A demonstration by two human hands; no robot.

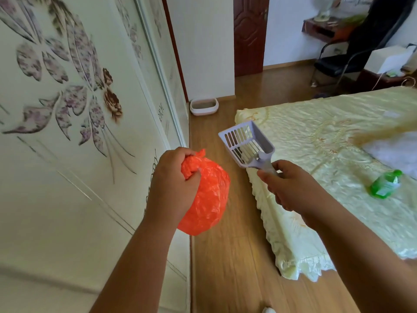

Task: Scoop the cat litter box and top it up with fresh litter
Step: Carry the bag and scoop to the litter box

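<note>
Head view looks down a strip of wooden floor (228, 256) between a wardrobe and a bed. On the left stands the wardrobe door (74, 105), pale with printed purple and brown flowers. Just right of it the left hand (173, 177) has its fingers curled tight round the bunched neck of an orange plastic bag (207, 199), which hangs full and rounded below the fist; what is inside it cannot be seen. Far beyond, on the floor against the wall at the wardrobe's end, sits the litter box (204, 106), a pale tray with grey litter showing inside, well apart from both hands. To the right, the right hand (293, 188) grips the handle of a lilac slotted scoop (247, 143), its fingers wrapped round the stem and the scoop's basket raised and empty. Further right lies the bed (327, 154) under a pale yellow cover, with a green bottle (385, 184) lying on it near the right edge. Judging by this, the person is only bringing the tools: scooping has not begun, nor has any topping up, and no fresh litter supply can be identified for certain.
</note>
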